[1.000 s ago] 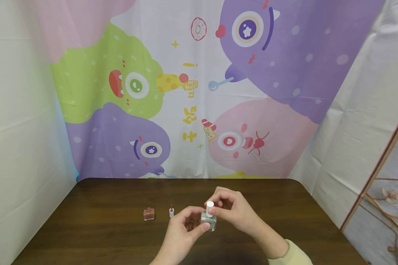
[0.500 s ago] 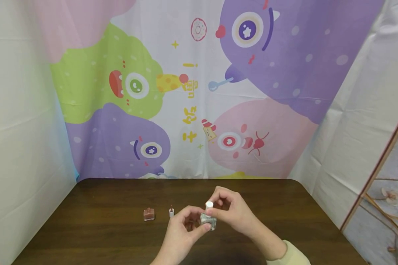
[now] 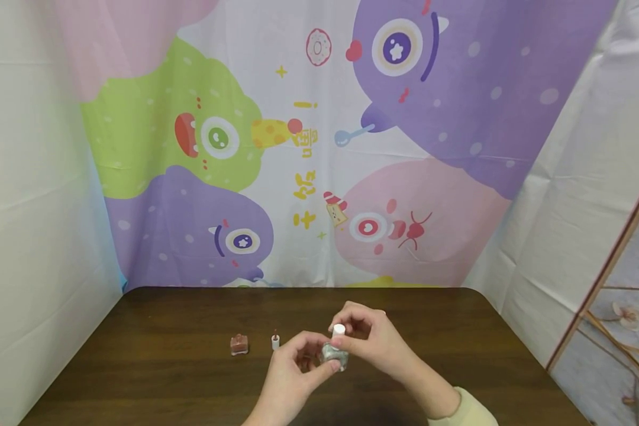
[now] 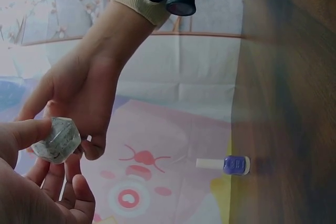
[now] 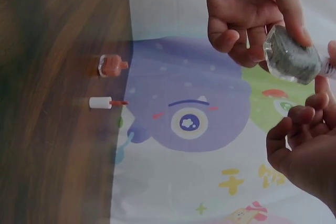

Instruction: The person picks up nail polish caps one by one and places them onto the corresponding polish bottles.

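Note:
Between thumb and fingers, my left hand (image 3: 293,370) grips a clear faceted nail polish bottle (image 3: 334,355) with silvery-grey contents, above the table. My right hand (image 3: 380,343) pinches its white cap (image 3: 338,330), which sits at the bottle's neck. The right wrist view shows the grey bottle (image 5: 291,59) tilted, its neck end towards the right hand (image 5: 315,145). Left of the hands stands an uncapped reddish-brown polish bottle (image 3: 239,344). Beside it, a white cap (image 3: 275,342) stands with its brown brush pointing up.
A purple polish bottle (image 4: 236,165) with a white cap stands on the table in the left wrist view; the head view does not show it. The dark wooden table (image 3: 154,378) ends at a cartoon-printed curtain (image 3: 319,254), with pale cloth on both sides.
My right fingers and the white cap have shifted slightly over the grey bottle. The left hand keeps its grip in nearly the same place. The brown bottle and brush cap have not moved.

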### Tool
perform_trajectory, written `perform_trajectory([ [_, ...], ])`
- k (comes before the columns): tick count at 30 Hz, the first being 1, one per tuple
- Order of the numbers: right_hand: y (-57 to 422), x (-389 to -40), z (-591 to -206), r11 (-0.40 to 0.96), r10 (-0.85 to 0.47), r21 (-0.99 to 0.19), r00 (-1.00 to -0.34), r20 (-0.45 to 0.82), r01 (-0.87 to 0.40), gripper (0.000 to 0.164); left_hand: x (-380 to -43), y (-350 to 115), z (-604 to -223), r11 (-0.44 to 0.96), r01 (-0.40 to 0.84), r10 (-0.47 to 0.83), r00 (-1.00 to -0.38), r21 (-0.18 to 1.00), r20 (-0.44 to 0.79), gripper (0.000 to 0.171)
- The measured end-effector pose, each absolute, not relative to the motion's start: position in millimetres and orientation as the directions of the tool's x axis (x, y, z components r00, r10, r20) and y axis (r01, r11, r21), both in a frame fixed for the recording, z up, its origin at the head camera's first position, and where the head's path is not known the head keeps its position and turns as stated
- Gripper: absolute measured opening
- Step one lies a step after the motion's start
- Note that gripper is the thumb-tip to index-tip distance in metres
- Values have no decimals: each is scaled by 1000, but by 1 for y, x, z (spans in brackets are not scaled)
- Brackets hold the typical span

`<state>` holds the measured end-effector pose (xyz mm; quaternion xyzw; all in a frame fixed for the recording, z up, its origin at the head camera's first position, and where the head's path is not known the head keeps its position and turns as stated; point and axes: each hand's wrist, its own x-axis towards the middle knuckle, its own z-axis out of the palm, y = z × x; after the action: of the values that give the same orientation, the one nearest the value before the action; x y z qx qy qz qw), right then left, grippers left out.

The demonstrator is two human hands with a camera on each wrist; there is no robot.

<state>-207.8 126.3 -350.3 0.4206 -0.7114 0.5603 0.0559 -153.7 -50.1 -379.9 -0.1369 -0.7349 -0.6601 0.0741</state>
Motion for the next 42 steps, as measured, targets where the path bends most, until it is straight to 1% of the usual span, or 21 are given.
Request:
perform_trajectory([
  [5,132,-210,-349,-60,-618,-759,-573,538,-648,24,-153,-52,-380,90,314,115,-946,945,303,29],
  [12,138,-212,-343,-144,-698,-769,-487,525,-623,28,-153,-54,-379,125,352,151,-931,927,333,29],
  [14,138,-212,-341,-167,-716,-774,-464,521,-611,29,-152,-54,-379,124,369,178,-921,921,345,30],
  [20,139,-214,-341,-245,-759,-760,-369,537,-602,30,-153,-55,-381,111,421,263,-886,900,382,32],
  [23,139,-215,-341,-264,-767,-752,-341,543,-604,31,-154,-56,-382,95,455,288,-864,885,413,34],
  [28,139,-214,-339,-291,-776,-760,-321,543,-581,28,-153,-56,-381,64,469,325,-844,881,426,38],
  [33,140,-215,-338,-296,-768,-740,-311,560,-604,23,-153,-56,-380,48,468,349,-836,883,424,40],
  [36,140,-215,-338,-287,-760,-730,-317,568,-620,22,-153,-56,-380,62,472,343,-837,879,425,39],
  [42,140,-214,-339,-254,-748,-719,-341,570,-647,20,-154,-55,-380,95,444,322,-861,891,395,37],
])
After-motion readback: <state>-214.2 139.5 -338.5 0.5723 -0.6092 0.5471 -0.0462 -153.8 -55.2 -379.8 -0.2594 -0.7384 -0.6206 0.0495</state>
